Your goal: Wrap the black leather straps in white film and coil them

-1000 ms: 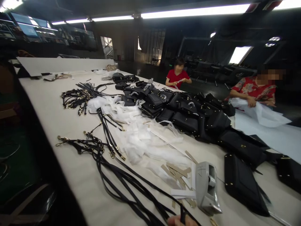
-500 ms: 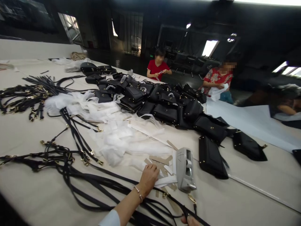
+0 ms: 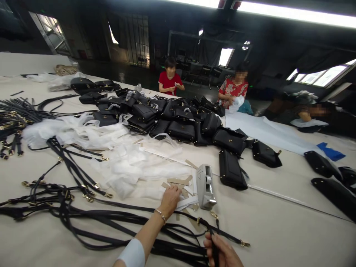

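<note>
My left hand [image 3: 169, 200] reaches forward over the table, fingers curled down onto the tan cardboard strips [image 3: 178, 182] beside a grey tape dispenser [image 3: 205, 186]. What its fingertips hold is hidden. My right hand [image 3: 222, 252] is at the bottom edge, closed round a black strap [image 3: 207, 226] with a gold clasp [image 3: 244, 244] at its end. More black straps [image 3: 83, 218] lie in a tangle to the left of both hands. White tissue wrapping [image 3: 130, 163] is heaped just beyond the left hand.
A pile of black handbags [image 3: 178, 122] fills the middle of the table, with single bags [image 3: 232, 172] trailing right. Two people [image 3: 169, 79] work at the far edge; another leans at the right [image 3: 308, 111]. A white sheet [image 3: 267, 131] and blue cloth [image 3: 330, 152] lie right.
The view has swung right and down. My left hand came into view and settled on the cardboard strips. My right hand has risen further into view, gripping the strap.
</note>
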A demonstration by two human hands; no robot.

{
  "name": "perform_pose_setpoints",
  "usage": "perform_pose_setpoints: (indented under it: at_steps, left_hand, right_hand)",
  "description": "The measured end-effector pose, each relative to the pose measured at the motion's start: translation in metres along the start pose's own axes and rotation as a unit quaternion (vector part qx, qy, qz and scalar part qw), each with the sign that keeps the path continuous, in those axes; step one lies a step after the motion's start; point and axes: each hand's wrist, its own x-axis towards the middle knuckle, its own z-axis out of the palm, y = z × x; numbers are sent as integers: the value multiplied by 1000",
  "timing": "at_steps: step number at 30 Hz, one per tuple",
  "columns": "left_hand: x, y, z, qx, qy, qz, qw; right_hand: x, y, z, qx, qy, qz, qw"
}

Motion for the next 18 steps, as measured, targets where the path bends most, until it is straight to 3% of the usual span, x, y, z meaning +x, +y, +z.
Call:
perform_pose_setpoints:
  at_steps: [3,6,12,18]
  left_hand:
    - [17,7,5,8,-17,15,1000]
    - [19,4,6,22,-36,25,999]
    - [6,-1,-1,34,-50,-4,998]
    - [5,1,-10,-40,-37,-11,998]
  right_hand:
    - [-1,-2,-1,-60,-16,-21,998]
    - [-4,-3,-9,-107,-31,-30,993]
    - [-11,6,-8,-24,-20,-35,999]
    - [-18,4,-11,-70,-74,-73,992]
